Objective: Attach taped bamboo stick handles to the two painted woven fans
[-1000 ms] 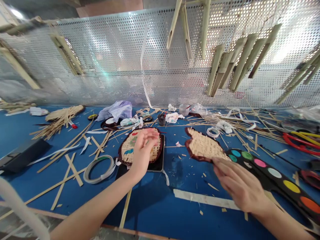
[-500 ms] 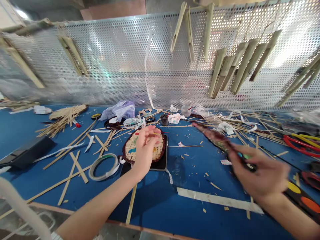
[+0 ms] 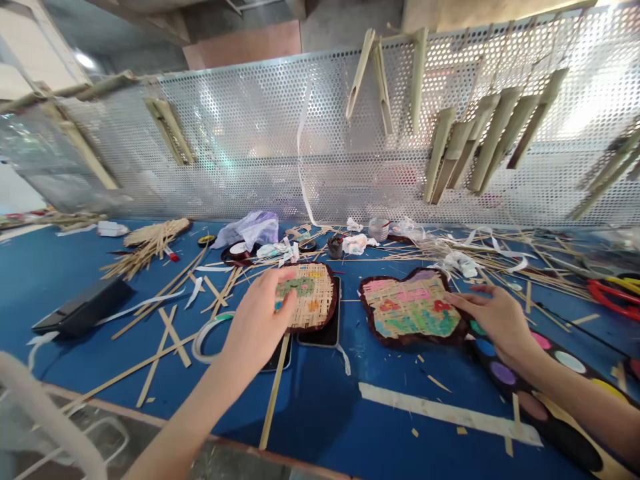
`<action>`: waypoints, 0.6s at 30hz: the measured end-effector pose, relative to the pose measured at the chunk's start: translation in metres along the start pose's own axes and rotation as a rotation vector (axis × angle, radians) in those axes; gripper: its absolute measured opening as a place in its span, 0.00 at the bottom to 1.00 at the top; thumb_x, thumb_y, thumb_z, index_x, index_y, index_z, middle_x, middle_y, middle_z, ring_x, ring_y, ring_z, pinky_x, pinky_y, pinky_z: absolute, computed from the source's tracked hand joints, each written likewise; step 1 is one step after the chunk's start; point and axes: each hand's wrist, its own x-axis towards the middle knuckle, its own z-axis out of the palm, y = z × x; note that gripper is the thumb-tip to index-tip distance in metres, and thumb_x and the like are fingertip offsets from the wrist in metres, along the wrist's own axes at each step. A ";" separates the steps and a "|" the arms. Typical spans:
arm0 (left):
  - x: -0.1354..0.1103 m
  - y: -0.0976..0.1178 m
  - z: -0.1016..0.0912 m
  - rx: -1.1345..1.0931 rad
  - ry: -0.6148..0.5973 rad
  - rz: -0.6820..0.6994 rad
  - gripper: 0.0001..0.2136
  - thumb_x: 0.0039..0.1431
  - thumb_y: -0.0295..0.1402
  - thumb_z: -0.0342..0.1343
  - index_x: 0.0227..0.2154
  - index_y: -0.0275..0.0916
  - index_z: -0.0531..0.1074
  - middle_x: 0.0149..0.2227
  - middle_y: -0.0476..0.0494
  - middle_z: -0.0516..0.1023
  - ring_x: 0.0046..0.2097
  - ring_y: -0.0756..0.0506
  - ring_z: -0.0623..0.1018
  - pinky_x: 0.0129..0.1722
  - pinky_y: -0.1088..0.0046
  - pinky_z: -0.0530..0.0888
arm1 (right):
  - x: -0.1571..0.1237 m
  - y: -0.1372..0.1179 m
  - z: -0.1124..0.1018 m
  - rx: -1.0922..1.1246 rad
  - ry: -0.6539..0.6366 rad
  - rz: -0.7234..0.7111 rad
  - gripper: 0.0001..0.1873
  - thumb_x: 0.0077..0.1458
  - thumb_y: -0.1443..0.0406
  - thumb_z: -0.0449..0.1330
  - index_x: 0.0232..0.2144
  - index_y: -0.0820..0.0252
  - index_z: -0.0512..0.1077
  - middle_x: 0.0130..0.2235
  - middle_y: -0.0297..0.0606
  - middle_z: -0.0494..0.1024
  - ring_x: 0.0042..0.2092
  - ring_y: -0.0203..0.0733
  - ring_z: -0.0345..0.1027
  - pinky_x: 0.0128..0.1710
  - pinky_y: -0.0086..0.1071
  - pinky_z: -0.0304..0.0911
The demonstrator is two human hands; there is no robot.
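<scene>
My left hand (image 3: 257, 317) lies over the left side of a small woven bamboo mat (image 3: 311, 297), which has patches of green, orange and yellow paint and a dark brown rim. That mat sits on a black phone-like slab (image 3: 327, 337). My right hand (image 3: 493, 320) rests its fingertips on the right edge of a larger painted woven mat (image 3: 410, 308), lying flat with its colourful side up. Below my right forearm lies a black paint palette (image 3: 503, 373) with round colour wells.
Bamboo strips and offcuts (image 3: 500, 243) litter the blue table (image 3: 320, 413). A tape roll (image 3: 207, 340) lies by my left wrist. Red-and-yellow scissors (image 3: 613, 293) sit far right. A perforated metal panel (image 3: 250, 147) with hanging bamboo pieces stands behind.
My right hand has laid the larger mat flat, painted side up, after holding it tilted. My left hand has dropped from above the small mat onto its left side.
</scene>
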 end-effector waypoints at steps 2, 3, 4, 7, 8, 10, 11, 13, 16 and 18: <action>-0.026 0.001 -0.003 0.206 0.031 -0.002 0.09 0.58 0.38 0.48 0.38 0.41 0.67 0.39 0.41 0.75 0.42 0.38 0.75 0.40 0.60 0.70 | 0.009 -0.002 0.002 -0.138 -0.053 -0.033 0.21 0.33 0.61 0.71 0.27 0.53 0.63 0.23 0.35 0.80 0.30 0.52 0.76 0.25 0.38 0.67; -0.041 0.003 -0.003 0.277 0.036 -0.002 0.08 0.59 0.39 0.47 0.35 0.41 0.67 0.36 0.42 0.75 0.39 0.38 0.75 0.38 0.61 0.70 | 0.013 -0.003 0.003 -0.192 -0.079 -0.055 0.20 0.34 0.61 0.70 0.27 0.53 0.63 0.22 0.34 0.80 0.30 0.52 0.76 0.26 0.38 0.66; -0.056 0.004 -0.003 0.326 0.035 -0.009 0.09 0.60 0.40 0.46 0.33 0.42 0.66 0.33 0.43 0.74 0.38 0.39 0.75 0.36 0.62 0.70 | 0.015 -0.005 0.004 -0.237 -0.110 -0.077 0.19 0.36 0.61 0.69 0.28 0.52 0.63 0.23 0.34 0.80 0.31 0.52 0.76 0.27 0.38 0.66; -0.096 0.002 0.002 0.417 0.019 -0.053 0.11 0.61 0.43 0.46 0.29 0.43 0.64 0.29 0.45 0.73 0.34 0.40 0.75 0.31 0.66 0.69 | 0.018 -0.010 0.007 -0.334 -0.203 -0.130 0.16 0.43 0.58 0.65 0.30 0.52 0.62 0.26 0.37 0.80 0.33 0.52 0.76 0.30 0.38 0.65; -0.105 0.000 0.004 0.435 0.015 -0.066 0.11 0.61 0.44 0.46 0.30 0.43 0.64 0.29 0.45 0.72 0.33 0.40 0.75 0.30 0.67 0.69 | 0.018 -0.010 0.008 -0.359 -0.220 -0.144 0.16 0.44 0.56 0.64 0.31 0.52 0.61 0.27 0.38 0.81 0.34 0.53 0.76 0.31 0.38 0.65; -0.117 -0.005 0.009 0.445 -0.021 -0.097 0.11 0.61 0.44 0.47 0.32 0.42 0.65 0.31 0.44 0.73 0.35 0.40 0.76 0.31 0.67 0.70 | 0.018 -0.008 0.011 -0.403 -0.217 -0.177 0.17 0.46 0.55 0.62 0.32 0.53 0.60 0.31 0.43 0.81 0.37 0.54 0.76 0.34 0.39 0.65; -0.119 -0.007 0.012 0.441 -0.042 -0.120 0.10 0.61 0.43 0.48 0.34 0.42 0.66 0.32 0.43 0.74 0.36 0.40 0.76 0.32 0.67 0.71 | 0.018 -0.006 0.012 -0.422 -0.193 -0.197 0.18 0.46 0.54 0.62 0.33 0.54 0.59 0.33 0.46 0.80 0.39 0.55 0.76 0.36 0.41 0.65; -0.120 -0.011 0.016 0.413 -0.097 -0.176 0.09 0.61 0.39 0.48 0.38 0.40 0.67 0.34 0.42 0.75 0.38 0.40 0.77 0.33 0.66 0.72 | 0.017 -0.003 0.013 -0.451 -0.138 -0.236 0.20 0.45 0.54 0.61 0.36 0.55 0.59 0.38 0.49 0.78 0.41 0.57 0.75 0.38 0.44 0.65; -0.117 -0.015 0.019 0.344 -0.196 -0.240 0.11 0.62 0.32 0.46 0.45 0.38 0.67 0.39 0.39 0.77 0.39 0.40 0.78 0.33 0.66 0.73 | 0.010 0.000 0.010 -0.460 -0.113 -0.289 0.21 0.45 0.55 0.62 0.40 0.55 0.61 0.37 0.47 0.77 0.40 0.57 0.75 0.36 0.44 0.67; -0.116 -0.018 0.019 0.313 -0.168 -0.255 0.14 0.63 0.30 0.42 0.48 0.37 0.68 0.43 0.36 0.77 0.43 0.39 0.78 0.37 0.64 0.74 | 0.003 0.003 0.005 -0.439 -0.105 -0.335 0.20 0.45 0.56 0.63 0.40 0.54 0.64 0.35 0.44 0.78 0.38 0.55 0.76 0.33 0.42 0.68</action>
